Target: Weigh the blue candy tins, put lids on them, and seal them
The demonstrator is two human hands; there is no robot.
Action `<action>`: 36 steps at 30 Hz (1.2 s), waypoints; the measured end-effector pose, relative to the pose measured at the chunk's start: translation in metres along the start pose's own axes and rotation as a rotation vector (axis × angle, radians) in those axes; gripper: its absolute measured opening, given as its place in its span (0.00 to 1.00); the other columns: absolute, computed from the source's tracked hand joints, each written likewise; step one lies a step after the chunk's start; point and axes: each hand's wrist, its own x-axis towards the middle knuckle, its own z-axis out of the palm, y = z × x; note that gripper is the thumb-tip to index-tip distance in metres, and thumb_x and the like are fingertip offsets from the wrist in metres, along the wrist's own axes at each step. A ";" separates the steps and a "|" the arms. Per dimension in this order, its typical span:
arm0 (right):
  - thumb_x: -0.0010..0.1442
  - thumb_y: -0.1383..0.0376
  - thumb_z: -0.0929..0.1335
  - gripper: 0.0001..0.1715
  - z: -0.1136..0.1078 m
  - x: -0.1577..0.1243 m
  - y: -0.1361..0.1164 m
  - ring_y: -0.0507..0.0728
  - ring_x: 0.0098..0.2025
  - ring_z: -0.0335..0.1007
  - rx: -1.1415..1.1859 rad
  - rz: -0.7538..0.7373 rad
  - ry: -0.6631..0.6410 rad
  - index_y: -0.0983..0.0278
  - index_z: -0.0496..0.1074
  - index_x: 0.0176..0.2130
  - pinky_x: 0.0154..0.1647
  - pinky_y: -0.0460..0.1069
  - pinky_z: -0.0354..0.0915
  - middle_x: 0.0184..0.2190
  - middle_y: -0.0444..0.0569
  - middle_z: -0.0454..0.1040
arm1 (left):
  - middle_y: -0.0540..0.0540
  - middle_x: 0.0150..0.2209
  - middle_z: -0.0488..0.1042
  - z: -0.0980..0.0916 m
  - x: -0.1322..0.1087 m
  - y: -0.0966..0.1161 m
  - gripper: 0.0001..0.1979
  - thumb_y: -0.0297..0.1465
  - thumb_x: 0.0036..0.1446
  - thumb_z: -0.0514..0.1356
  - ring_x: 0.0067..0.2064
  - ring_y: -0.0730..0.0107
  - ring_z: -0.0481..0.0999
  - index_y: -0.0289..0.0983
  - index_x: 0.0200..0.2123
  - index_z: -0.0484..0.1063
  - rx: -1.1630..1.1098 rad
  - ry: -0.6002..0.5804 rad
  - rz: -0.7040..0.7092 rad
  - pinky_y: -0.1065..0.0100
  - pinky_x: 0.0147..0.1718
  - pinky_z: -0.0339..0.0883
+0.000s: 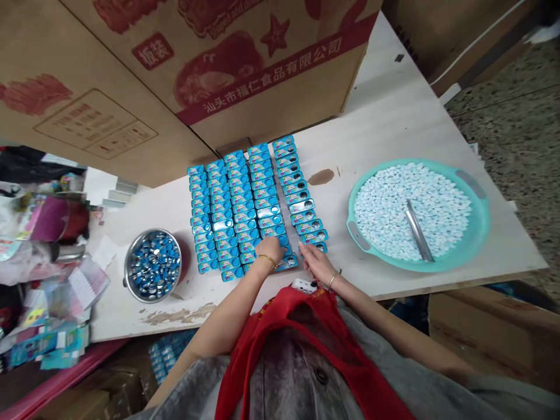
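Rows of small blue tins (238,210) lie side by side on a white table (376,111), some with their lids open. My left hand (269,251), with a gold bangle on the wrist, rests palm down on the near end of the rows. Its fingers are hidden over the tins. My right hand (317,263), wearing a thin bracelet, lies just to the right, with its fingertips on a tin near the end of the last row. I cannot tell whether either hand grips a tin.
A steel bowl (152,265) of blue tin parts stands left of the rows. A teal basin (352,224) of pale blue candies holds a metal scoop (419,230). A large cardboard box (109,87) overhangs the table's far side. Packaging is piled at the left.
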 end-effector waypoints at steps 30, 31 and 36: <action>0.42 0.62 0.76 0.42 0.493 0.060 0.020 0.77 0.60 0.51 -1.463 -0.690 -0.612 0.65 0.65 0.56 0.55 0.67 0.53 0.61 0.64 0.57 | 0.49 0.26 0.71 0.162 -0.167 -0.424 0.23 0.52 0.47 0.61 0.27 0.72 0.69 0.36 0.31 0.70 -1.384 0.801 -0.450 0.72 0.25 0.64; 0.43 0.64 0.75 0.40 0.500 0.066 0.030 0.76 0.60 0.51 -1.460 -0.677 -0.611 0.64 0.65 0.55 0.56 0.67 0.53 0.61 0.63 0.57 | 0.48 0.26 0.71 0.168 -0.168 -0.430 0.23 0.52 0.48 0.60 0.27 0.71 0.70 0.36 0.31 0.70 -1.393 0.776 -0.441 0.71 0.26 0.64; 0.54 0.75 0.65 0.25 0.511 0.086 0.049 0.65 0.52 0.66 -1.301 -0.588 -0.670 0.61 0.69 0.52 0.50 0.59 0.61 0.56 0.60 0.64 | 0.49 0.24 0.70 0.183 -0.165 -0.448 0.22 0.52 0.48 0.60 0.27 0.70 0.69 0.36 0.27 0.70 -1.403 0.664 -0.389 0.71 0.27 0.64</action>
